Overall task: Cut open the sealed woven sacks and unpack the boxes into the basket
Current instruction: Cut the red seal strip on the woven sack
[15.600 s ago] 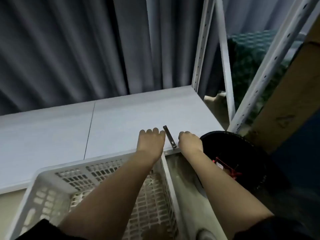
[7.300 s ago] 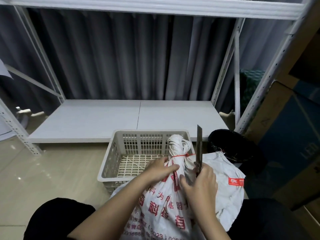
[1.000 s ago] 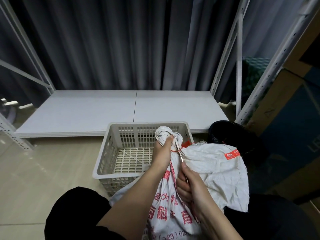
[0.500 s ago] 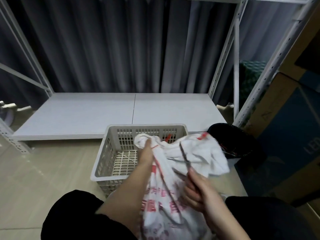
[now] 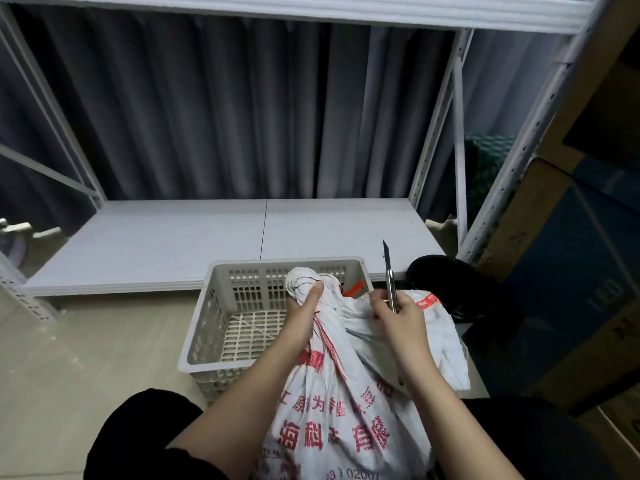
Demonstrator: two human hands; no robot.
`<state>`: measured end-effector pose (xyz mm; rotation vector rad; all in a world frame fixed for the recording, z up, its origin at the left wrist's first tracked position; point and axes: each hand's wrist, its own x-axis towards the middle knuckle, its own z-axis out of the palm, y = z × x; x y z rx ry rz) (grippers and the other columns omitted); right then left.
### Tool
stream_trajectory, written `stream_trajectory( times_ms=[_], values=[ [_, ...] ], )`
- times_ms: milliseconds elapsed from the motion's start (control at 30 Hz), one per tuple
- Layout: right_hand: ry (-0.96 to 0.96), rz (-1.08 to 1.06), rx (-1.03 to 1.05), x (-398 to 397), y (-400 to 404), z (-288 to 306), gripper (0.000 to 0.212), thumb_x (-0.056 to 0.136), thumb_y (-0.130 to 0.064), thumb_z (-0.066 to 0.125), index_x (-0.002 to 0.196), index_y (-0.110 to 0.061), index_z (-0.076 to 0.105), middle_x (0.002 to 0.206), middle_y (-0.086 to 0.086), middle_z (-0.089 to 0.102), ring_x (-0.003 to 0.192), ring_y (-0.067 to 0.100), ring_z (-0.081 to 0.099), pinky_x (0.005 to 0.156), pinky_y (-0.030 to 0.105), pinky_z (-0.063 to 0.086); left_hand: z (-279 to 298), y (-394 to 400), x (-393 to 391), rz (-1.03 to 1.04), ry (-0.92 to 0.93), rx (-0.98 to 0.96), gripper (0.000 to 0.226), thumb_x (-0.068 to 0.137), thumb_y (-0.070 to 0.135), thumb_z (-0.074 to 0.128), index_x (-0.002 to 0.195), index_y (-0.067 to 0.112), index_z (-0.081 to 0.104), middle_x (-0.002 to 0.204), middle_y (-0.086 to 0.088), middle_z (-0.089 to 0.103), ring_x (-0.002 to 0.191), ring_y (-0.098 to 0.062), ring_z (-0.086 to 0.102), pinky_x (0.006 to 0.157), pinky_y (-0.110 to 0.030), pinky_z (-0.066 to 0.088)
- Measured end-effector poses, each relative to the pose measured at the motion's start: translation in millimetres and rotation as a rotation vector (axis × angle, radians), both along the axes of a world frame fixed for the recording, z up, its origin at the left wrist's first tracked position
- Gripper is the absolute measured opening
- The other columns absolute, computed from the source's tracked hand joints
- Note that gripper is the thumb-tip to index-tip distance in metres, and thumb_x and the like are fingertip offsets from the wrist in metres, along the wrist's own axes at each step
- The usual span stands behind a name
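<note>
Now both hands closed: left hand [image 5: 304, 315] around the sack [image 5: 346, 403] neck, right hand [image 5: 398, 320] gripping an upright knife [image 5: 388, 271]

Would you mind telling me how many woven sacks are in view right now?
1. The white woven sack with red print sits in front of the basket, its bunched neck gripped by the left hand. Others may lie outside the view.
</note>
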<state>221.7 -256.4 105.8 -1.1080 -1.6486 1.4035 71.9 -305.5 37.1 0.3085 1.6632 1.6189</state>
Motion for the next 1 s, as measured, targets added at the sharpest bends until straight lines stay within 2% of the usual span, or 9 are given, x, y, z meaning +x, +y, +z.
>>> stream_trajectory(
  times_ms=[133,400,500,567,633,700,767,867,1000],
  values=[
    [-0.168,-0.010,0.071,-19,32,-2,0.007,0.087,-0.019,0.061,0.088,-0.014,0.066,0.077,0.001,0.063,0.076,0.018,0.057,0.067,0.028,0.039,-10,-3,-4,-0.057,-0.086,-0.054,0.113,0.051,0.087,0.063,0.144,0.032,0.032,0.147,-0.003,0.043,0.129,-0.026,0.050,0.108,-0.047,0.039],
    [-0.533,0.199,0.064,-39,66,-14,0.020,0.080,-0.029,0.067,0.073,-0.010,0.071,0.034,-0.009,0.052,0.043,0.009,0.051,0.047,0.023,0.037,15,-26,1,-0.207,-0.212,0.060,0.115,0.056,0.069,0.078,0.148,0.036,0.019,0.150,-0.004,0.039,0.122,-0.025,0.056,0.097,-0.044,0.051],
    [-0.469,0.247,0.031,-45,68,-7,0.019,0.084,-0.018,0.064,0.066,-0.017,0.063,0.051,-0.003,0.058,0.037,0.006,0.046,0.043,0.021,0.036,42,-37,7,-0.279,-0.249,0.119,0.057,0.091,0.059,0.046,0.130,0.018,0.045,0.133,-0.003,0.057,0.099,-0.010,0.067,0.074,-0.027,0.058],
    [-0.365,0.236,0.059,-51,69,1,0.024,0.086,-0.013,0.063,0.063,-0.021,0.059,0.058,-0.003,0.058,0.048,0.009,0.049,0.051,0.024,0.040,48,-41,-5,-0.200,-0.305,0.177,0.068,0.090,0.068,0.014,0.123,0.021,0.050,0.131,-0.002,0.057,0.101,-0.013,0.063,0.081,-0.030,0.051],
    [-0.227,0.217,0.026,-59,69,7,0.026,0.087,-0.009,0.060,0.062,-0.017,0.061,0.059,-0.002,0.062,0.051,0.007,0.055,0.056,0.021,0.046,50,-44,-17,-0.157,-0.345,0.173,0.084,0.087,0.072,0.005,0.129,0.016,0.050,0.128,-0.009,0.059,0.110,-0.023,0.058,0.095,-0.039,0.043],
    [-0.128,0.199,-0.056,-70,67,10,0.027,0.089,-0.005,0.057,0.063,-0.013,0.061,0.056,-0.004,0.063,0.051,0.006,0.058,0.053,0.018,0.047,49,-41,-22,-0.190,-0.257,0.084,0.080,0.092,0.066,0.006,0.136,0.013,0.047,0.131,-0.010,0.056,0.122,-0.024,0.050,0.111,-0.042,0.030],
    [-0.060,0.198,-0.118,-82,66,9,0.022,0.088,-0.007,0.059,0.067,-0.013,0.062,0.061,0.000,0.068,0.065,0.019,0.064,0.071,0.035,0.056,56,-39,-18,-0.185,-0.094,0.000,0.054,0.100,0.051,0.020,0.128,0.018,0.052,0.127,-0.005,0.057,0.121,-0.022,0.051,0.112,-0.041,0.031],
    [0.039,0.232,-0.125,-91,57,11,0.018,0.091,-0.007,0.058,0.074,-0.011,0.061,0.069,0.005,0.068,0.065,0.015,0.066,0.075,0.029,0.055,58,-31,-25,0.043,0.174,-0.032,0.013,0.100,0.018,0.043,0.108,0.012,0.052,0.115,-0.014,0.061,0.093,-0.026,0.061,0.084,-0.038,0.051],
    [0.106,0.256,0.001,-92,51,27,0.013,0.092,-0.010,0.058,0.080,-0.010,0.063,0.070,0.000,0.069,0.052,-0.004,0.061,0.060,0.014,0.046,71,-31,-40,0.156,0.573,-0.166,0.017,0.091,0.019,0.061,0.106,0.015,0.055,0.086,0.001,0.066,0.079,-0.021,0.064,0.071,-0.033,0.051]
  ],
)
